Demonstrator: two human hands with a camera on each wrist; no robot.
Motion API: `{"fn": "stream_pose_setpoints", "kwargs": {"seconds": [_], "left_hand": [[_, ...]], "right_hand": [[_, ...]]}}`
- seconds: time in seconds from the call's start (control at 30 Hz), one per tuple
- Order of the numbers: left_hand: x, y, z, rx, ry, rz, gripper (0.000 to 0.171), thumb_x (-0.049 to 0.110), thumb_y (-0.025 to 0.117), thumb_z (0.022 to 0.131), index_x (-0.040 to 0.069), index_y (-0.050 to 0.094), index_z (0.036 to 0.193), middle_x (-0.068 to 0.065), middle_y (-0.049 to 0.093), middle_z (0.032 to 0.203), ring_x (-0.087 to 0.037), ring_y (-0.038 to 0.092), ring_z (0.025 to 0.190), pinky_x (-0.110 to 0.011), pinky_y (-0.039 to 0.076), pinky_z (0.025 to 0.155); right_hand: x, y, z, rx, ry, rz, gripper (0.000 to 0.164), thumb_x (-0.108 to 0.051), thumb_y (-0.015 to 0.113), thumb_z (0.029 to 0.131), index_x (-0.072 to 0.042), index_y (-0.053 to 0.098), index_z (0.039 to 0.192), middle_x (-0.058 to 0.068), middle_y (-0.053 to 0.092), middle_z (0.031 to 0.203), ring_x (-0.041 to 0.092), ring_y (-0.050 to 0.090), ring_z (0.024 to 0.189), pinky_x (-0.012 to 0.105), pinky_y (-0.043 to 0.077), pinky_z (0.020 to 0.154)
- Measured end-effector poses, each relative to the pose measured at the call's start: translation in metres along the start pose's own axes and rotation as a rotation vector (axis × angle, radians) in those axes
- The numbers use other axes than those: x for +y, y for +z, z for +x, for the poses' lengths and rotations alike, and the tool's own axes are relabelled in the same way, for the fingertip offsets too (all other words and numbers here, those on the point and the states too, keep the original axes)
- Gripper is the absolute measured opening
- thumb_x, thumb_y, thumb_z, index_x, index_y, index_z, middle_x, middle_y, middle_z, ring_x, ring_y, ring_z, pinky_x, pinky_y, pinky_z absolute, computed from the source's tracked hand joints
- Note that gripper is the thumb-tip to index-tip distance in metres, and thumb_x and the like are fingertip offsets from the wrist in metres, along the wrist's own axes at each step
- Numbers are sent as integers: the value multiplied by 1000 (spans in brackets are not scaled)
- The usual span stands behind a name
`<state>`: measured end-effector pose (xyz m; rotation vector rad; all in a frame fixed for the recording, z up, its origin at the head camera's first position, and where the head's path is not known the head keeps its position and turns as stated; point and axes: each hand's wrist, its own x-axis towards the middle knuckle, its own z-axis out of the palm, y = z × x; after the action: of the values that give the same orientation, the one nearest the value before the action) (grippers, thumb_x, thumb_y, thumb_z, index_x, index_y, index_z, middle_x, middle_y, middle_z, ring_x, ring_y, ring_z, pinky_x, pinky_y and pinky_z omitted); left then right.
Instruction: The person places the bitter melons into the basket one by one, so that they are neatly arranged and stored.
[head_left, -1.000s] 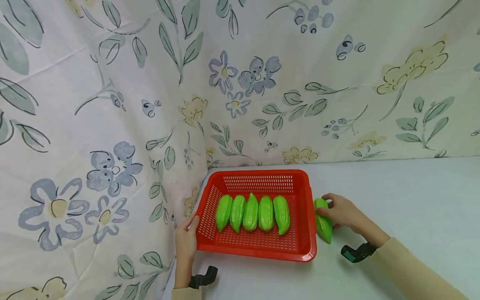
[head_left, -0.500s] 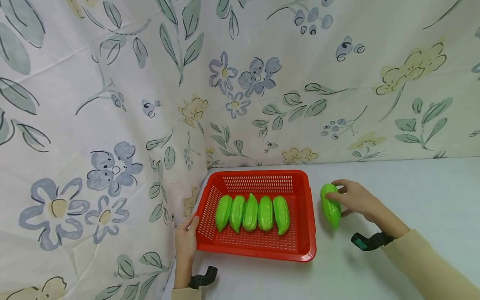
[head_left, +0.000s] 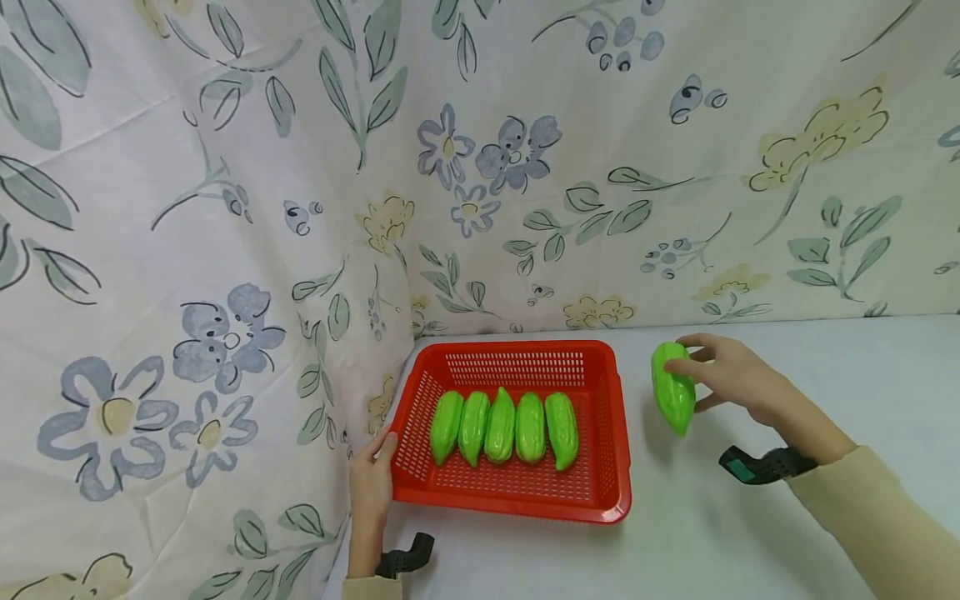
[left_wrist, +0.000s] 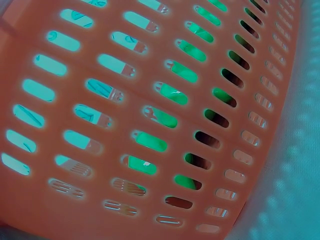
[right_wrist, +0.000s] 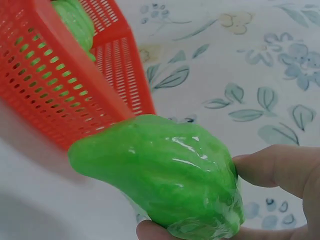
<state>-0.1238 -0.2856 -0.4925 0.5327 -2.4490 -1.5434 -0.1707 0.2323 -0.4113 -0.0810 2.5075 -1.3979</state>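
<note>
My right hand [head_left: 738, 375] pinches a bright green, ribbed, gourd-like vegetable [head_left: 672, 387] between thumb and fingers, right of the basket and above the white table. Close up in the right wrist view, this vegetable [right_wrist: 165, 165] has a glossy skin and tapers to a narrow end. My left hand [head_left: 372, 475] grips the left side of the red plastic basket [head_left: 517, 504], thumb at the rim. Several similar green vegetables [head_left: 500, 427] lie side by side in a row inside. The slotted basket wall [left_wrist: 150, 100] fills most of the left wrist view; the left fingers are out of sight there.
The basket stands on a white tabletop [head_left: 825, 400], near the back. A floral cloth [head_left: 660, 250] hangs behind the table, and another stretch of floral cloth [head_left: 225, 417] runs along the left. White table surface extends to the right of the basket.
My right hand has lifted the green vegetable beside the basket and carried it away to the right and toward the back. The left hand and basket have stayed in place.
</note>
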Motion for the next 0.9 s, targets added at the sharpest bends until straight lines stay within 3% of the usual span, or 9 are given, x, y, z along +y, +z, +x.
{"fn": "stream_pose_setpoints", "kwargs": {"seconds": [0.5,0.9], "left_hand": [[2,0,0,-2,7,1,53,44,54,107,11,59,149,-24,69,127,-28,71,85,-32,62,68],[0,0,1,0,9,5,54,45,54,107,11,58,149,-24,68,132,-31,70,91,-28,61,68]], "right_hand": [[-16,-11,-6,30,-42,21,76,-36,62,104,10,30,155,37,46,139,28,66,96,42,65,72],[-42,25,10,4,-66,22,75,-34,67,101,8,35,154,37,49,139,29,70,96,40,65,68]]}}
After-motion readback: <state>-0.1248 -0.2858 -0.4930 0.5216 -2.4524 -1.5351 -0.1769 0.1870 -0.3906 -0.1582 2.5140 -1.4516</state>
